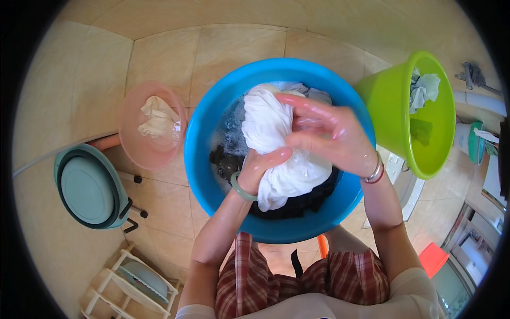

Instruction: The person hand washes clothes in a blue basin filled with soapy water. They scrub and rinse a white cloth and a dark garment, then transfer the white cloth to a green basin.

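Observation:
A wet white cloth [265,122], bunched and twisted, is held up over a large blue basin [204,194]. My left hand [258,169] grips its lower left side, thumb across the front; the other fingers are hidden under the fabric. My right hand [337,135] is at the cloth's right side with fingers and thumb spread apart, the fingertips close to or touching the fabric. Below, soapy water [232,133] fills the basin. Dark clothes [292,206] lie at its near side, and pale fabric [319,94] shows behind the white cloth.
Left of the basin stands a pink bowl [133,125] with cream cloth [158,118] inside. A grey-green folding basin [87,186] and a cream rack [106,284] are farther left. At right are a tilted green bucket [374,95] holding pale fabric and a white floor fixture [401,189].

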The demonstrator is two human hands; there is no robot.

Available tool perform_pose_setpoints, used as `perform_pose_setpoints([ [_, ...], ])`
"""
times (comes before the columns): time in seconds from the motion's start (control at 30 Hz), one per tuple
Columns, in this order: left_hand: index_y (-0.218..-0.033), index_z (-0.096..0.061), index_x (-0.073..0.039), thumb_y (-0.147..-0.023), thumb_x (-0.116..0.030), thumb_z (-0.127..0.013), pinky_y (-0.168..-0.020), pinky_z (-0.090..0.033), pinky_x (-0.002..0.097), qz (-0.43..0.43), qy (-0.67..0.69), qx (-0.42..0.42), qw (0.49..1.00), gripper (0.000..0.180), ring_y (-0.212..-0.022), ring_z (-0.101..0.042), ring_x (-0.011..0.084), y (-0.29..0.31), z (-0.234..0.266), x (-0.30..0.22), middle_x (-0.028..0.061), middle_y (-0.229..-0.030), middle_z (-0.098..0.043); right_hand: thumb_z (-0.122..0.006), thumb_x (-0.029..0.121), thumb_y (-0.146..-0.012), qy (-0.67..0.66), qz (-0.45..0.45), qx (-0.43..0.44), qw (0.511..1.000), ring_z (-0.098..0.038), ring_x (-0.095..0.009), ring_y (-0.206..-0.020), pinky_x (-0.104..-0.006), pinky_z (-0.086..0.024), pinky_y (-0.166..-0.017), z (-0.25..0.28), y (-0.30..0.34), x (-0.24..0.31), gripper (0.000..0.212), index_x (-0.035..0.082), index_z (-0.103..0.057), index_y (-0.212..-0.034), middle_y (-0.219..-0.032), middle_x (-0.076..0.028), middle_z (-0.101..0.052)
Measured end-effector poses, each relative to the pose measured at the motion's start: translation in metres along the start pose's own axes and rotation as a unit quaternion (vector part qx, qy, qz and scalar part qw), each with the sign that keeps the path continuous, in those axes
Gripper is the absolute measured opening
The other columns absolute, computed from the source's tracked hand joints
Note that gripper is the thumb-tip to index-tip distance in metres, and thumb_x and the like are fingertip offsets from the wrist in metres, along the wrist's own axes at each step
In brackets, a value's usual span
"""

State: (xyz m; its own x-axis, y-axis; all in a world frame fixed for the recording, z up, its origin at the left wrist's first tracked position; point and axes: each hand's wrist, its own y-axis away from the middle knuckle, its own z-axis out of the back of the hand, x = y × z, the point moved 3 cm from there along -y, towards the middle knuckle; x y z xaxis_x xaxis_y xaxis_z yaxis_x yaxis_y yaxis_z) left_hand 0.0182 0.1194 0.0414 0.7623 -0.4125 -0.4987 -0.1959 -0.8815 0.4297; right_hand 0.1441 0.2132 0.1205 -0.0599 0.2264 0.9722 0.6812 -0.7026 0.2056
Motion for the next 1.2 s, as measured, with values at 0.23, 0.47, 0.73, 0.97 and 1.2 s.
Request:
perform_pose_setpoints([
  [0.23, -0.142, -0.034, 0.003, -0.078, -0.020, -0.074, -0.103, -0.044, 0.0400, 0.148, 0.257, 0.182, 0.937, 0.079, -0.116, -0.058, 0.0299, 0.003, 0.013, 0.015, 0.0179, -0.127, -0.057, -0.082, 0.029, -0.073, -0.195, 0.117, -0.043, 0.973, -0.059, -0.026, -0.111, -0.0375, -0.046, -0.095, 0.032, -0.024, -0.050, 0.082, 0.007, -0.043, -0.142, -0.120, -0.015, -0.061],
  [0.47, -0.140, -0.037, 0.000, -0.078, -0.021, -0.076, -0.101, -0.045, 0.0375, 0.195, 0.178, 0.188, 0.946, 0.076, -0.114, -0.058, 0.0262, 0.006, -0.003, 0.031, 0.0149, -0.125, -0.057, -0.081, 0.027, -0.070, -0.277, 0.067, 0.169, 0.944, -0.057, -0.026, -0.111, -0.0372, -0.044, -0.098, 0.018, -0.039, -0.061, 0.062, 0.007, -0.058, -0.123, -0.117, -0.012, -0.061],
  [0.73, -0.127, -0.050, -0.004, -0.084, -0.011, -0.075, -0.087, -0.050, 0.0295, 0.137, -0.113, 0.048, 0.983, 0.051, -0.102, -0.059, 0.0126, 0.005, -0.029, 0.012, 0.0044, -0.111, -0.059, -0.080, 0.008, -0.073, -0.025, 0.036, 0.048, 0.998, -0.058, -0.012, -0.086, -0.0270, -0.046, -0.075, 0.008, -0.024, -0.040, 0.025, 0.007, -0.059, -0.085, -0.088, -0.001, -0.061],
  [0.97, -0.113, -0.060, 0.001, -0.084, -0.009, -0.072, -0.084, -0.050, 0.0292, 0.022, -0.211, -0.036, 0.977, 0.033, -0.098, -0.061, 0.0137, -0.012, -0.009, 0.042, 0.0069, -0.106, -0.065, -0.076, 0.010, -0.072, 0.131, 0.074, -0.041, 0.988, -0.056, -0.022, -0.072, -0.0337, -0.046, -0.066, -0.001, -0.026, -0.069, 0.023, 0.005, -0.056, -0.082, -0.080, -0.009, -0.057],
  [1.2, -0.114, -0.059, 0.002, -0.082, -0.008, -0.071, -0.082, -0.050, 0.0319, -0.004, -0.408, -0.112, 0.906, 0.036, -0.098, -0.061, 0.0161, -0.029, 0.019, 0.062, 0.0084, -0.108, -0.065, -0.069, 0.012, -0.076, 0.350, 0.045, -0.152, 0.923, -0.058, -0.033, -0.078, -0.0396, -0.048, -0.072, -0.017, -0.031, -0.085, 0.017, 0.005, -0.054, -0.079, -0.082, -0.014, -0.055],
])
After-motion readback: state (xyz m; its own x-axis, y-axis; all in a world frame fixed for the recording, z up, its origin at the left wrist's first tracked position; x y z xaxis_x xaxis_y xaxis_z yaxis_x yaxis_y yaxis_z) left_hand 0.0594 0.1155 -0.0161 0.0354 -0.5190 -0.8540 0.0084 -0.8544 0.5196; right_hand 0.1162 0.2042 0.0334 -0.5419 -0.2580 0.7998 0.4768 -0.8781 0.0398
